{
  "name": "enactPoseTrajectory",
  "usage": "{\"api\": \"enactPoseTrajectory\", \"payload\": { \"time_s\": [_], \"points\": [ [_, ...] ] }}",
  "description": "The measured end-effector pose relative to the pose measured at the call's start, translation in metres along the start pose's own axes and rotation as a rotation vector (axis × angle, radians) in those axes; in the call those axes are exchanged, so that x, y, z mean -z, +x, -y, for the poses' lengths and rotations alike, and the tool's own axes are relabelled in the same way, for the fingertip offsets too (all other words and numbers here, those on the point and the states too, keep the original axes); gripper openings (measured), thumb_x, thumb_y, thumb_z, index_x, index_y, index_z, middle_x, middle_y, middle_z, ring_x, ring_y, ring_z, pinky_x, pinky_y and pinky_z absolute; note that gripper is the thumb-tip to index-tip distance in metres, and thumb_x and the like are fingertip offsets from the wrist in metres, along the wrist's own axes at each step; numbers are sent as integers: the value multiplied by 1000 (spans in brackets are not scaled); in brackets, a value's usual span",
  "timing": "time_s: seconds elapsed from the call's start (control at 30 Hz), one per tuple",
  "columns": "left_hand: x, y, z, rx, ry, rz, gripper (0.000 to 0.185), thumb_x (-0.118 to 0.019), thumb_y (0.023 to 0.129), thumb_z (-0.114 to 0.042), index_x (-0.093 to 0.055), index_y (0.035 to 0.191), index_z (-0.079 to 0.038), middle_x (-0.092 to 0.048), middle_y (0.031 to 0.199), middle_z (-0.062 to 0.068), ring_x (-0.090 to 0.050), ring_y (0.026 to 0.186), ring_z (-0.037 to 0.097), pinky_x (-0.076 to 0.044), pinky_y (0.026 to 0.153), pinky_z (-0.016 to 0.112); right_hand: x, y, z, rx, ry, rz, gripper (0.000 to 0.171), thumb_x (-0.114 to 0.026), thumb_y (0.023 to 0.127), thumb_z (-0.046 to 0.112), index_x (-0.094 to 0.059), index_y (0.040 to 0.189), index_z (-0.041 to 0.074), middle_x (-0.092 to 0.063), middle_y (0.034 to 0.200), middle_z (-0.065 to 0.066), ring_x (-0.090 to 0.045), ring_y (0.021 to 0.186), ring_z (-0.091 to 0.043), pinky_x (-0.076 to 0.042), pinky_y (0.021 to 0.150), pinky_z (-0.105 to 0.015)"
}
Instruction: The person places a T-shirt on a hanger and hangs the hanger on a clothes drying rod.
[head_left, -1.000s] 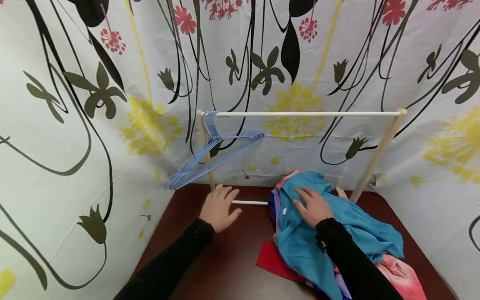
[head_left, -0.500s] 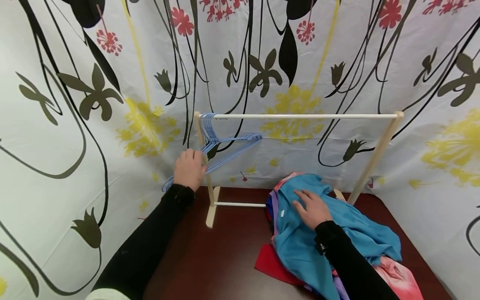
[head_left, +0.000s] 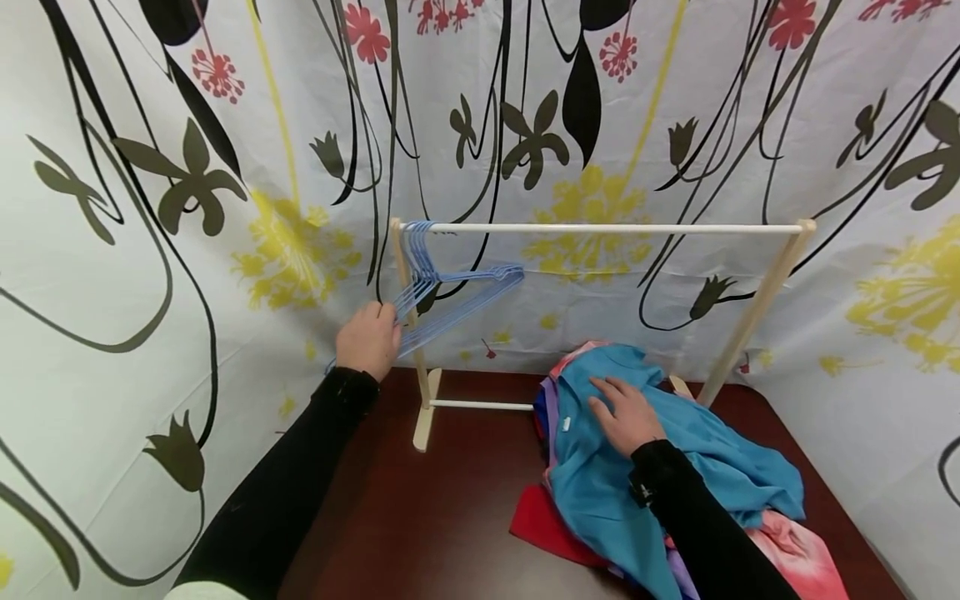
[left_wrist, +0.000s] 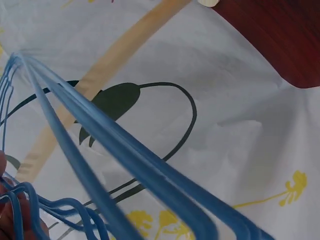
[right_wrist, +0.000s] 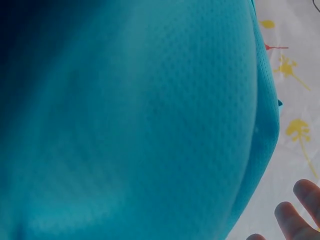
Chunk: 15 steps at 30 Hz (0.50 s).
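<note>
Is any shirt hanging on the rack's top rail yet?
No: in the head view the top rail carries only the blue hangers at its left end, while the teal shirt lies on the table pile under the right hand.

curtained laundry corner: clothes rack [head_left: 600,227], hangers [head_left: 442,296].

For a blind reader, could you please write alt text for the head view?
A person's left hand grips blue wire hangers hanging on a white-railed wooden rack, while the right hand rests flat on a teal shirt atop piled clothes.
</note>
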<state>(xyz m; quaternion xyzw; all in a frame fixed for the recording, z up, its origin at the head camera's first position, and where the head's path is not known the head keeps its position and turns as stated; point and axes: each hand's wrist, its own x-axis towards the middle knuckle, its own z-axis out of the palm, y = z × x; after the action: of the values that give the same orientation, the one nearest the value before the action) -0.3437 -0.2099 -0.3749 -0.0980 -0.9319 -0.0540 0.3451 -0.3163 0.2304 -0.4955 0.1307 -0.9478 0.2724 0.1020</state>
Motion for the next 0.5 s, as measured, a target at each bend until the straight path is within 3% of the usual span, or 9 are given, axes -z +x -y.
{"api": "enactPoseTrajectory", "payload": {
  "time_s": [0.27, 0.37, 0.5],
  "points": [
    [13, -1, -4, -12, -26, -8, 18, -70, 96, -14, -59, 104, -2, -58, 92, 14, -59, 78, 32, -50, 60, 47, -1, -2, -1, 3, -8, -17, 52, -45, 108, 39, -48, 150, 8, -39, 153, -26, -35, 139, -48, -26, 111, -63],
    [21, -3, -7, 29, -68, 67, 15, -67, 97, -16, -58, 101, -5, -57, 91, 12, -59, 75, 32, -49, 58, 49, -2, -3, -2, 3, -3, -18, 53, -44, 108, 40, -47, 150, 8, -38, 153, -27, -34, 139, -49, -26, 111, -63],
    [32, -3, -13, 118, -176, 256, 13, -57, 102, -20, -53, 94, -10, -56, 82, 9, -55, 64, 29, -44, 55, 46, -2, -5, -5, 2, -2, -14, 54, -44, 108, 41, -47, 151, 8, -37, 153, -27, -34, 138, -50, -25, 111, -63]
  ]
}}
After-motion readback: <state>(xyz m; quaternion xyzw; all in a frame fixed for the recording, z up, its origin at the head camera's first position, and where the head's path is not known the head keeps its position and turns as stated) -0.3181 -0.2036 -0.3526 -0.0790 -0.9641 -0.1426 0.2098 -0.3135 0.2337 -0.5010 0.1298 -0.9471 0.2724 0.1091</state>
